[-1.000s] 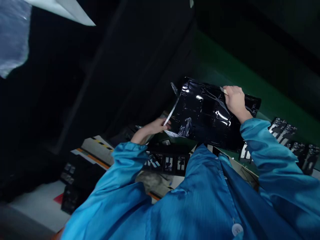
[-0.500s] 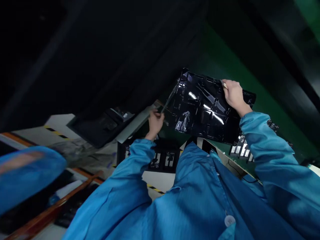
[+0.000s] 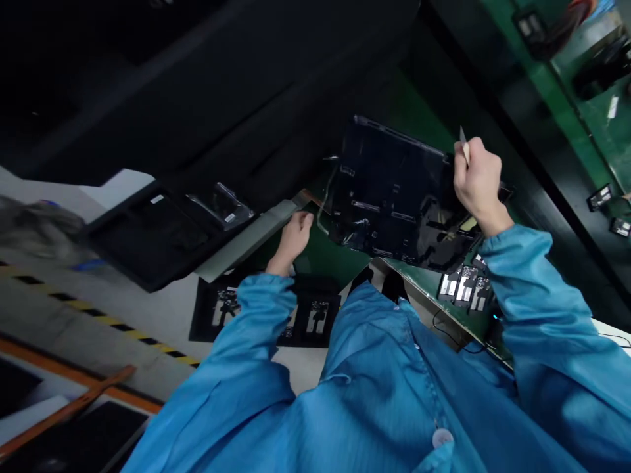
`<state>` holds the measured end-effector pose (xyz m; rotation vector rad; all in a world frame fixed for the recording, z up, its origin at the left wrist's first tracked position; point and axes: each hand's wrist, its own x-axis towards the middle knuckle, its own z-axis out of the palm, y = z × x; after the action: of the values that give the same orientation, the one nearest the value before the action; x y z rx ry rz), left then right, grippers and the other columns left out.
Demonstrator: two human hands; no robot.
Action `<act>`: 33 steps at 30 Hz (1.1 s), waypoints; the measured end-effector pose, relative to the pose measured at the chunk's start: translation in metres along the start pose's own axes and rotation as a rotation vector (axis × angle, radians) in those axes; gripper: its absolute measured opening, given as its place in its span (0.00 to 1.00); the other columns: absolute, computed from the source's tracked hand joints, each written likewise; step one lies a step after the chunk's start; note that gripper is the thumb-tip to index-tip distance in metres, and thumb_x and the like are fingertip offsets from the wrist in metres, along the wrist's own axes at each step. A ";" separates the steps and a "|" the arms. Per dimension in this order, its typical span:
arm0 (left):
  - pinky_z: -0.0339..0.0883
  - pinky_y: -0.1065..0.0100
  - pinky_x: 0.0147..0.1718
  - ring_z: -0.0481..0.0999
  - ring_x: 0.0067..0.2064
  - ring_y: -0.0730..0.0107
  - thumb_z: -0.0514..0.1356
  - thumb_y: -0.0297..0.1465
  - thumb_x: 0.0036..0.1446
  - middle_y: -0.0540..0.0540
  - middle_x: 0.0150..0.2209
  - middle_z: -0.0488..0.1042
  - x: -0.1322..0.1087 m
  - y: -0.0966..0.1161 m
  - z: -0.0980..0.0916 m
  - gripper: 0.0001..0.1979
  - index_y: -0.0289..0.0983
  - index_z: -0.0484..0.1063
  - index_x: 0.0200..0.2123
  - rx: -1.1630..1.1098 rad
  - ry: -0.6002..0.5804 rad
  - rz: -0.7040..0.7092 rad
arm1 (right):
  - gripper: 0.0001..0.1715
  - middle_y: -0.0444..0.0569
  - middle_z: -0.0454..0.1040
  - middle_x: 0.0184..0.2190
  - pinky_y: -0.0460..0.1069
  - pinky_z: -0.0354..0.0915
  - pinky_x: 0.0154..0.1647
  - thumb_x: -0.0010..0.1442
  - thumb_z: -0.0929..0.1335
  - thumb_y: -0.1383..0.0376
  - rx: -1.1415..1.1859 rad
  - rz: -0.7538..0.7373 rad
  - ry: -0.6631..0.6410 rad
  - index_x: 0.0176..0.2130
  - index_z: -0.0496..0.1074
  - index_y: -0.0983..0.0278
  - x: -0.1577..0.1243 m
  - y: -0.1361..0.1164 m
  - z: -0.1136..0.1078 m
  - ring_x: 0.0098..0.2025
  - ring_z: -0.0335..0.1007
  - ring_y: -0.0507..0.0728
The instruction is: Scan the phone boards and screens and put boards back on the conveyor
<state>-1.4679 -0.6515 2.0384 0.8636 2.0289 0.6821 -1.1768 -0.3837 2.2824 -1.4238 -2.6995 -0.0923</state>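
My right hand [image 3: 477, 174] is closed round a small knife [image 3: 464, 148], its pale handle between the fingers and its thin blade pointing up. Just left of that hand is a black plastic tray [image 3: 389, 190] with moulded recesses, covered in shiny clear film. A loose fold of the clear film [image 3: 324, 220] sticks out from the tray's left edge. Apart from this fold, my left hand [image 3: 292, 235] hangs by the end of a grey-green bar [image 3: 251, 240]. Its fingers are curled together, and whatever may be in them is hidden.
Black trays with metal-plated parts [image 3: 318, 318] stand below my left arm. Several similar parts [image 3: 463, 286] lie on the green bench [image 3: 419, 263] by my right forearm. A black bin [image 3: 142, 236] with bagged pieces is at left. A large dark cover fills the upper left.
My left hand has come away from the clear film and moved slightly down-left. My right hand has shifted right, showing more of the knife. The view has turned, and a blue sleeve at left is gone.
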 end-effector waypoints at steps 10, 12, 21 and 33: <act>0.57 0.53 0.65 0.64 0.65 0.57 0.51 0.37 0.68 0.35 0.61 0.67 -0.116 0.094 0.019 0.21 0.34 0.65 0.60 -0.279 0.134 0.478 | 0.23 0.48 0.69 0.21 0.49 0.55 0.22 0.71 0.57 0.57 -0.148 0.155 0.223 0.27 0.65 0.62 -0.236 0.007 -0.062 0.20 0.63 0.53; 0.55 0.54 0.67 0.62 0.67 0.59 0.48 0.35 0.69 0.38 0.62 0.67 -0.114 0.106 0.025 0.20 0.36 0.66 0.60 -0.314 0.055 0.589 | 0.22 0.50 0.72 0.23 0.48 0.58 0.22 0.71 0.56 0.59 -0.126 0.137 0.248 0.29 0.65 0.62 -0.261 -0.008 -0.064 0.21 0.67 0.53; 0.57 0.47 0.64 0.66 0.64 0.47 0.59 0.42 0.63 0.29 0.61 0.67 -0.038 0.063 0.052 0.34 0.30 0.59 0.66 -0.289 0.002 0.163 | 0.26 0.45 0.70 0.20 0.46 0.61 0.26 0.73 0.53 0.58 0.013 0.005 0.186 0.26 0.63 0.60 -0.293 -0.050 -0.078 0.21 0.67 0.51; 0.55 0.52 0.67 0.65 0.66 0.50 0.55 0.52 0.62 0.34 0.60 0.71 -0.041 0.091 0.018 0.32 0.33 0.74 0.57 -0.530 -0.119 0.007 | 0.16 0.57 0.75 0.31 0.51 0.58 0.34 0.67 0.63 0.60 0.148 0.213 0.054 0.31 0.73 0.65 0.031 -0.014 0.013 0.32 0.70 0.57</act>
<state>-1.4051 -0.6237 2.1132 0.5797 1.6225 1.0813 -1.2058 -0.3650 2.2723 -1.6260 -2.4377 0.0806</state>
